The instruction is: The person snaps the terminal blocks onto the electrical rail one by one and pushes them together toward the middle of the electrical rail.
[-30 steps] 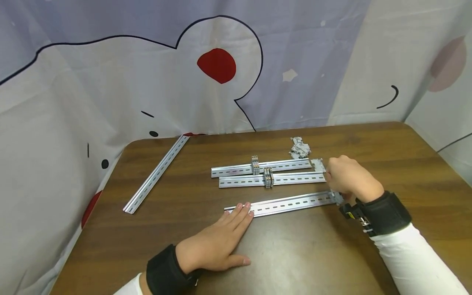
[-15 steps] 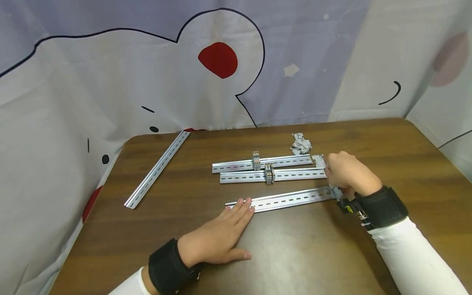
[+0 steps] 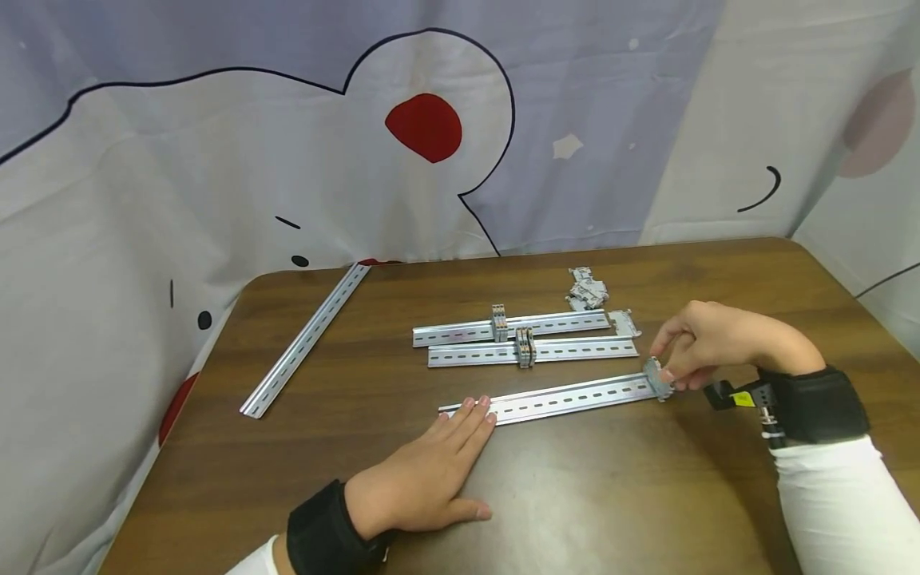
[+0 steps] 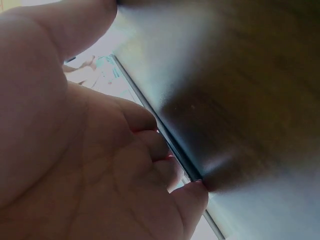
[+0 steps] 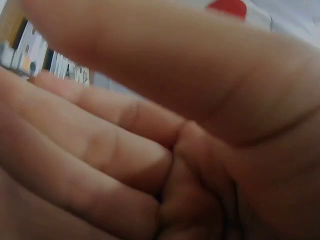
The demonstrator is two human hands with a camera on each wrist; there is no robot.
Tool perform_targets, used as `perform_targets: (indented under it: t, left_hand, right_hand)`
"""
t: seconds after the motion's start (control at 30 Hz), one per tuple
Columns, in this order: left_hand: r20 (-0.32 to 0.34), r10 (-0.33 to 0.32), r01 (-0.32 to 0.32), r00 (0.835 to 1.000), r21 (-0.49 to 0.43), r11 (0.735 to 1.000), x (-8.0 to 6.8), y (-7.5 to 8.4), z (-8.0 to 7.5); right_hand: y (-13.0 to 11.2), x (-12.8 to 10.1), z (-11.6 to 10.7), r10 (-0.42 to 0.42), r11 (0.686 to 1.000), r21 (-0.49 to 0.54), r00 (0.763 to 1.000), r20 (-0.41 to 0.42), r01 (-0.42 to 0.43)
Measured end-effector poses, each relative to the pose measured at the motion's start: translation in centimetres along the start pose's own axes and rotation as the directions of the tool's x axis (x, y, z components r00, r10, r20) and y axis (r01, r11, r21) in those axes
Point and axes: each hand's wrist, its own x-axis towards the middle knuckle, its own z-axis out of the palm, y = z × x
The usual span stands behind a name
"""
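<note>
1. We see the left hand (image 3: 424, 479) lying flat on the table (image 3: 575, 511), fingers straight, its fingertips (image 3: 477, 403) pressing the left end of the nearest DIN rail (image 3: 553, 398).
2. We see the right hand (image 3: 707, 343) pinching a small grey terminal block (image 3: 656, 378) between thumb and fingers, at the right end of that rail and touching it.
3. In the left wrist view, we see the palm (image 4: 75, 165) against the rail edge (image 4: 165, 135).
4. Behind the nearest rail, we note two parallel rails (image 3: 528, 339), each carrying mounted terminal blocks (image 3: 523, 346).
5. We note a loose heap of blocks (image 3: 588, 289) near the far edge, and a single block (image 3: 624, 323) just beside the rear rail's right end.
6. A fourth rail (image 3: 305, 339) lies diagonally, well apart, at the left.
</note>
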Motion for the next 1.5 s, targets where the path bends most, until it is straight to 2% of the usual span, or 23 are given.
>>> perform_targets:
  t: [0.13, 0.4, 0.63, 0.87, 1.23, 1.5]
  left_hand:
    - [0.002, -0.007, 0.007, 1.0, -0.005, 1.0, -0.1, 0.0, 0.2]
    - [0.007, -0.004, 0.004, 1.0, 0.013, 1.0, 0.0, 0.0, 0.1]
    - [0.0, 0.0, 0.0, 1.0, 0.013, 1.0, 0.0, 0.0, 0.1]
    - [-0.007, -0.003, 0.003, 1.0, 0.019, 1.0, 0.0, 0.1, 0.0]
    - [0.001, -0.001, 0.001, 1.0, 0.02, 1.0, 0.0, 0.1, -0.1]
    - [0.01, -0.009, 0.008, 1.0, 0.012, 1.0, 0.0, 0.2, -0.2]
  right_hand:
    - [1.5, 0.5, -0.1, -0.029, 0.99, 0.139, 0.994, 0.101, 0.015]
    - [2.8, 1.6, 0.6, -0.087, 0.958, 0.285, 0.984, 0.155, 0.04]
    - [1.3, 2.6, 2.0, -0.146, 0.949, 0.305, 0.973, 0.18, 0.085]
    - [0.1, 3.0, 2.8, -0.196, 0.945, 0.296, 0.966, 0.167, 0.14]
    - [-2.4, 4.2, 5.2, -0.185, 0.936, 0.326, 0.975, 0.126, 0.136]
    - [-4.5, 5.4, 7.6, -0.211, 0.911, 0.378, 0.974, 0.086, 0.165]
